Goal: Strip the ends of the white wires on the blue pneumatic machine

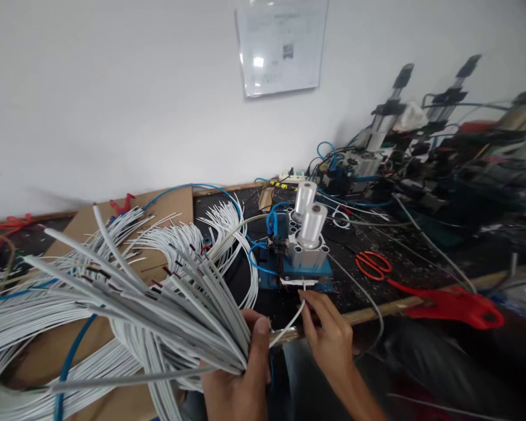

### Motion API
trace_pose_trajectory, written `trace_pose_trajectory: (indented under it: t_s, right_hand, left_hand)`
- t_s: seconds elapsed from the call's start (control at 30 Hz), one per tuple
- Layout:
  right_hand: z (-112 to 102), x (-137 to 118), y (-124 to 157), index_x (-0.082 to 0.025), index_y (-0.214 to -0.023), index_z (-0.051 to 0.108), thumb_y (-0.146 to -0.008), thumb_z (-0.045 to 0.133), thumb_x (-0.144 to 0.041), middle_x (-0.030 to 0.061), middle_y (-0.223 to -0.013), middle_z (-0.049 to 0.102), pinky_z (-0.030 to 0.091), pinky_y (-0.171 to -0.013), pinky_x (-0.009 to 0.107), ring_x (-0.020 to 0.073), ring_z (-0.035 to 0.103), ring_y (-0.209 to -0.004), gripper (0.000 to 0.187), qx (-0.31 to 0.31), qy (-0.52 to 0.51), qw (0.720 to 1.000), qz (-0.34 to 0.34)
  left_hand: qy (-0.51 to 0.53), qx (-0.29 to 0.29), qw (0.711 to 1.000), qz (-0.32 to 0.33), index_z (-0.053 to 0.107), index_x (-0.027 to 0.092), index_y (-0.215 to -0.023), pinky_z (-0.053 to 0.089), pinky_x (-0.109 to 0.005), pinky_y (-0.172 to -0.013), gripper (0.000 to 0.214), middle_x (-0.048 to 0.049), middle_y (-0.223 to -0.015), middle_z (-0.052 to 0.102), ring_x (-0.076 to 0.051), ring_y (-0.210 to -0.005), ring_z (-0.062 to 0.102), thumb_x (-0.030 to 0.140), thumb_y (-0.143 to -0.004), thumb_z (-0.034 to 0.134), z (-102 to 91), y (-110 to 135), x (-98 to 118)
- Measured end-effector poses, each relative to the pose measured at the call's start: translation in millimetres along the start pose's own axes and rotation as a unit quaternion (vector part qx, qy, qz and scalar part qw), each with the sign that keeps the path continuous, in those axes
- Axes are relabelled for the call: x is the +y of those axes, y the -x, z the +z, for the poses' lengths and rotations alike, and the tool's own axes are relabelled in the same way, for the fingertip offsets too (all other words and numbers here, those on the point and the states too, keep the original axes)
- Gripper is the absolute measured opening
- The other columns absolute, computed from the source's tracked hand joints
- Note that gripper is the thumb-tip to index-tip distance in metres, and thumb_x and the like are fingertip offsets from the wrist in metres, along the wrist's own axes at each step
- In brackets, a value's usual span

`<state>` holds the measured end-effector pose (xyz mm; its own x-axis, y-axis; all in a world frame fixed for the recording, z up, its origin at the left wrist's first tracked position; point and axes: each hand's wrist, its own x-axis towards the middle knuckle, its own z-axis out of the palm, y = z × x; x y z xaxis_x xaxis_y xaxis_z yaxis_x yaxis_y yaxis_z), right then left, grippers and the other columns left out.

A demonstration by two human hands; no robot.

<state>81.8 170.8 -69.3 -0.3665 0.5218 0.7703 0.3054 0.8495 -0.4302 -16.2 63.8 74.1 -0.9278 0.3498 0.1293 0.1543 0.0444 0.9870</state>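
My left hand (241, 374) is closed round a thick bundle of white cables (175, 316), whose cut ends fan out up and to the left. Some ends show dark inner wires. My right hand (328, 333) pinches a single white cable (293, 320) between thumb and fingers. That cable's tip points into the front slot of a small pneumatic press (307, 251) with a blue base and two silver cylinders. The tip itself is hidden inside the slot.
More coiled white cables (26, 327) lie on cardboard (170, 204) at the left. Orange-handled scissors (373, 265) and a red-handled tool (456, 305) rest right of the press. Further presses (368, 164) stand at the back right. Blue air hoses (193, 186) cross the bench.
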Motion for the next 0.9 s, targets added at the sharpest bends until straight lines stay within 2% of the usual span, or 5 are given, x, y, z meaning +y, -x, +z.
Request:
trace_pose_trajectory:
  t_s: [0.47,0.77,0.9]
  right_hand:
    - [3.3,2.4,2.3,-0.022,-0.111,0.072,-0.097,0.053,-0.007,0.0056,-0.094,0.08,0.069,-0.077,0.031,0.0219,0.081,-0.085,0.028,0.011,-0.003,1.0,0.007]
    - [5.7,1.6,0.8,-0.02,-0.11,0.071,-0.098,0.052,-0.008,0.0074,-0.092,0.079,0.07,-0.076,0.033,0.0228,0.081,-0.083,0.025,0.017,0.011,1.0,-0.012]
    - [-1.2,-4.4,2.8,-0.018,-0.109,0.071,-0.097,0.054,-0.008,0.0095,-0.09,0.08,0.071,-0.071,0.034,0.024,0.081,-0.081,0.023,0.012,0.022,0.999,-0.029]
  left_hand:
    - [0.003,0.004,1.0,-0.015,0.053,0.023,-0.05,0.028,-0.017,-0.016,0.009,0.0109,-0.019,0.036,-0.01,-0.015,0.035,0.031,-0.051,0.053,-1.0,1.2,-1.9]
    - [0.007,0.011,1.0,-0.028,0.055,0.023,-0.052,0.028,-0.017,-0.016,0.011,0.0101,-0.02,0.038,-0.01,-0.016,0.034,0.033,-0.05,0.053,-0.8,0.3,-0.7]
    - [0.024,-0.04,0.996,-0.076,0.058,0.022,-0.059,0.026,-0.018,-0.017,0.015,0.0099,-0.018,0.037,-0.011,-0.016,0.033,0.033,-0.05,0.054,-4.0,1.0,-1.9]
